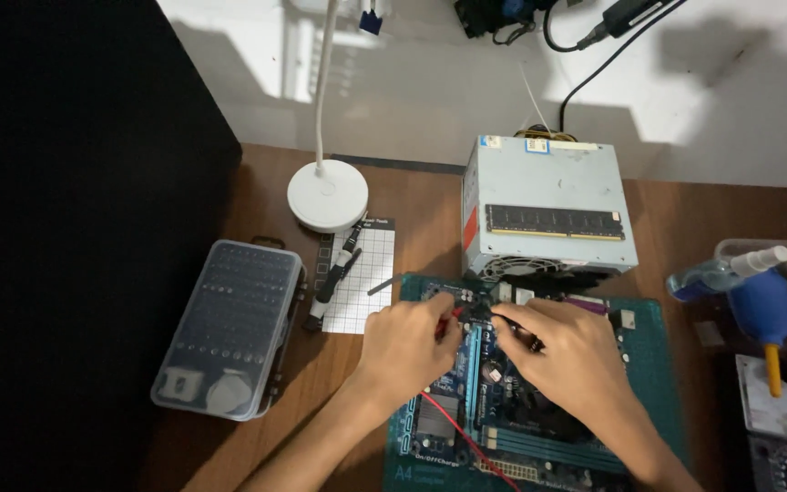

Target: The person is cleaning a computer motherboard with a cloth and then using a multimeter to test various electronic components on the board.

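Note:
A blue-green motherboard (466, 428) lies on a green cutting mat (658, 364) on the brown desk. My left hand (407, 342) pinches a thin probe with a red wire (453, 428) that trails down over the board. My right hand (557, 351) holds a small dark probe tip beside it. Both hands meet over the board's upper edge near a small dark part (478, 310). What the tips touch is hidden by my fingers.
A grey power supply (548, 205) with a memory stick (553, 221) on top stands behind the board. A white lamp base (327, 195), a gridded mat with a screwdriver (334, 278), and a clear bit case (229, 328) sit left. A spray bottle (730, 273) and clutter are right.

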